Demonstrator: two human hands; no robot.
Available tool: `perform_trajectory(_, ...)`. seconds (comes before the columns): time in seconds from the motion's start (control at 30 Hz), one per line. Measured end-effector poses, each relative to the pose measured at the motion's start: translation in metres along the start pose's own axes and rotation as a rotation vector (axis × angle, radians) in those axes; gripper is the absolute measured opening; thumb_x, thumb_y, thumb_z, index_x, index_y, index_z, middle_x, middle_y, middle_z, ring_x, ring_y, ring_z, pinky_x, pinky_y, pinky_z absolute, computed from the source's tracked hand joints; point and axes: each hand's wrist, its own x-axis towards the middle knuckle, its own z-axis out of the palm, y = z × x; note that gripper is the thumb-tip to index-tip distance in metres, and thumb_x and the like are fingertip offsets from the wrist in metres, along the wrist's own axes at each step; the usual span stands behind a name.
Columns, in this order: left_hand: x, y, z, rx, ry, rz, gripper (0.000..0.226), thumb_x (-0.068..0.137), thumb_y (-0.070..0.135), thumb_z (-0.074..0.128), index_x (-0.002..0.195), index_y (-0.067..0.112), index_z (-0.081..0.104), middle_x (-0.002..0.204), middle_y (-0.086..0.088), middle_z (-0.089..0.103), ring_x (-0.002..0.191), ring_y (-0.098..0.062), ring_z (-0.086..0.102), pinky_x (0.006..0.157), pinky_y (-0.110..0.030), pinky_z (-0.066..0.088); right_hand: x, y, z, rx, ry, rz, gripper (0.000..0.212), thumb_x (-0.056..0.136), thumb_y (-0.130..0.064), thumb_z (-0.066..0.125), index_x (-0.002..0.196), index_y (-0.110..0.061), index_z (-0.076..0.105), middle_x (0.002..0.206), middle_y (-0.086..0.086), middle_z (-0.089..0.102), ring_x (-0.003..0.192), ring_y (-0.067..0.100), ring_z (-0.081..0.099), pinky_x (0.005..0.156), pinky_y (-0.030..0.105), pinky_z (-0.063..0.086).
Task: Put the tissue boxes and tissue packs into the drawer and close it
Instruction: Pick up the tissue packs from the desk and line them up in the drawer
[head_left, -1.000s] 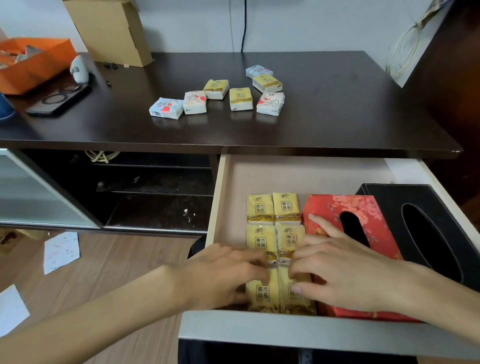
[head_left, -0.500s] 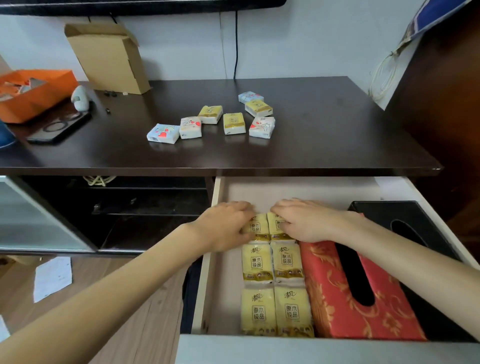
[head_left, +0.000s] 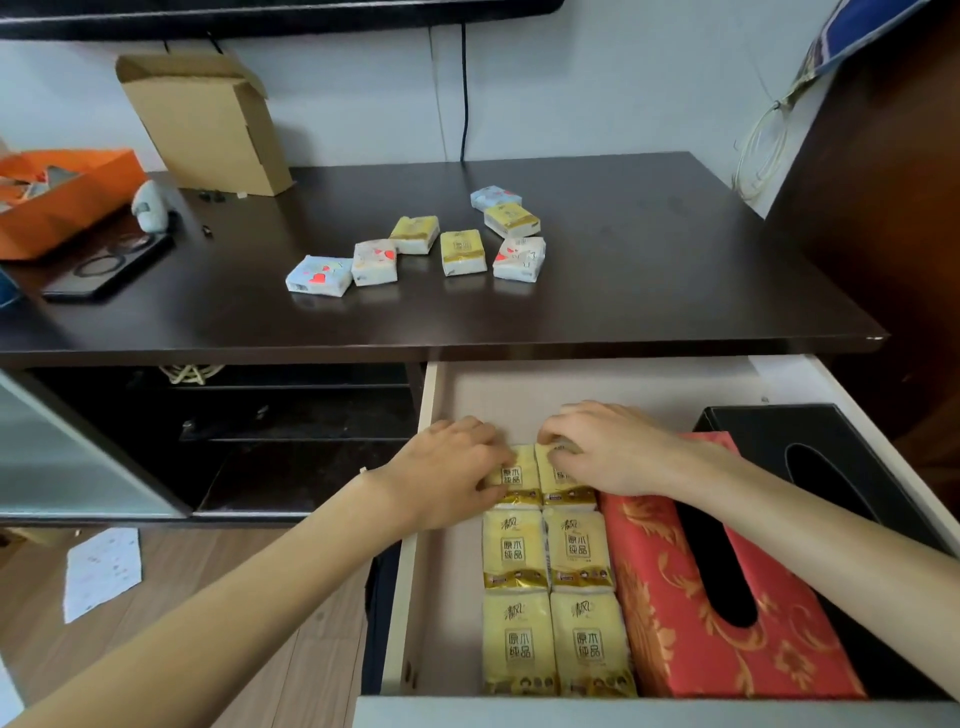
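The drawer (head_left: 452, 395) stands pulled open under the dark desk. Inside lie several yellow tissue packs (head_left: 550, 597) in two columns, a red patterned tissue box (head_left: 675, 613) beside them, and a black tissue box (head_left: 831, 467) at the right. My left hand (head_left: 447, 467) and my right hand (head_left: 608, 447) rest with curled fingers on the farthest pair of yellow packs (head_left: 519, 478), pressing them. On the desk top lie several loose packs: yellow ones (head_left: 462, 252) and white or blue printed ones (head_left: 318, 275).
The desk (head_left: 675, 270) also holds an open cardboard box (head_left: 208, 119), an orange box (head_left: 62, 197), a dark phone (head_left: 109, 265) and a small grey object (head_left: 150, 205). A glass door (head_left: 62, 457) hangs open at the left. Papers (head_left: 101, 571) lie on the wooden floor.
Both hands moved from the nearest yellow packs to the farthest pair in the drawer. The view tilted up, showing more of the wall.
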Motion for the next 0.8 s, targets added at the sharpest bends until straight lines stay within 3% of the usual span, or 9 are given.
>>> perform_trajectory(0.1, 0.001, -0.004, -0.012, -0.02, 0.056, -0.001, 0.035, 0.096, 0.046, 0.05, 0.124, 0.029, 0.061, 0.13, 0.006, 0.056, 0.123, -0.016, 0.049, 0.098, -0.034, 0.042, -0.004, -0.003, -0.015, 0.019, 0.116, -0.029, 0.031, 0.098, -0.033, 0.048, 0.122, -0.031, 0.068, 0.121, -0.013, 0.066, 0.116, 0.017, 0.06, 0.091, 0.04, 0.049)
perform_trajectory(0.3, 0.004, -0.031, -0.071, -0.208, 0.336, -0.155, 0.023, 0.092, 0.041, 0.049, 0.101, 0.035, 0.069, 0.098, 0.017, 0.067, 0.089, -0.004, 0.063, 0.075, -0.035, 0.054, 0.005, -0.008, -0.067, 0.095, 0.439, -0.05, 0.022, 0.095, -0.03, 0.056, 0.106, -0.034, 0.074, 0.102, -0.017, 0.074, 0.096, 0.014, 0.067, 0.079, 0.038, 0.053)
perform_trajectory(0.43, 0.03, -0.066, -0.092, -0.316, 0.432, -0.255, 0.023, 0.094, 0.03, 0.057, 0.114, 0.029, 0.068, 0.108, 0.012, 0.068, 0.095, -0.005, 0.063, 0.081, -0.036, 0.056, 0.044, 0.01, -0.096, 0.269, 0.538, 0.013, 0.019, 0.093, -0.026, 0.06, 0.101, -0.035, 0.075, 0.085, -0.016, 0.071, 0.078, 0.007, 0.063, 0.073, 0.032, 0.05)
perform_trajectory(0.53, 0.063, -0.093, -0.097, -0.343, 0.47, -0.321, 0.034, 0.094, 0.029, 0.059, 0.128, 0.026, 0.062, 0.126, 0.006, 0.063, 0.111, -0.01, 0.059, 0.091, -0.033, 0.051, 0.087, 0.027, -0.111, 0.343, 0.512, 0.079, 0.024, 0.096, -0.024, 0.06, 0.115, -0.03, 0.073, 0.111, -0.007, 0.073, 0.101, 0.015, 0.065, 0.089, 0.041, 0.054)
perform_trajectory(0.63, 0.101, -0.115, -0.096, -0.278, 0.487, -0.374, 0.045, 0.093, 0.026, 0.058, 0.137, 0.019, 0.055, 0.142, -0.002, 0.054, 0.124, -0.02, 0.052, 0.097, -0.035, 0.044, 0.13, 0.04, -0.119, 0.318, 0.483, 0.103, 0.034, 0.098, -0.022, 0.059, 0.131, -0.024, 0.066, 0.138, 0.003, 0.06, 0.125, 0.023, 0.055, 0.099, 0.045, 0.049)
perform_trajectory(0.8, 0.138, -0.135, -0.073, -0.23, 0.475, -0.426, 0.054, 0.093, 0.026, 0.053, 0.145, 0.014, 0.043, 0.153, -0.007, 0.036, 0.139, -0.027, 0.037, 0.106, -0.037, 0.037, 0.19, 0.05, -0.128, 0.391, 0.564, 0.216, 0.049, 0.099, -0.03, 0.06, 0.145, -0.017, 0.053, 0.145, 0.009, 0.052, 0.132, 0.027, 0.049, 0.096, 0.044, 0.05)
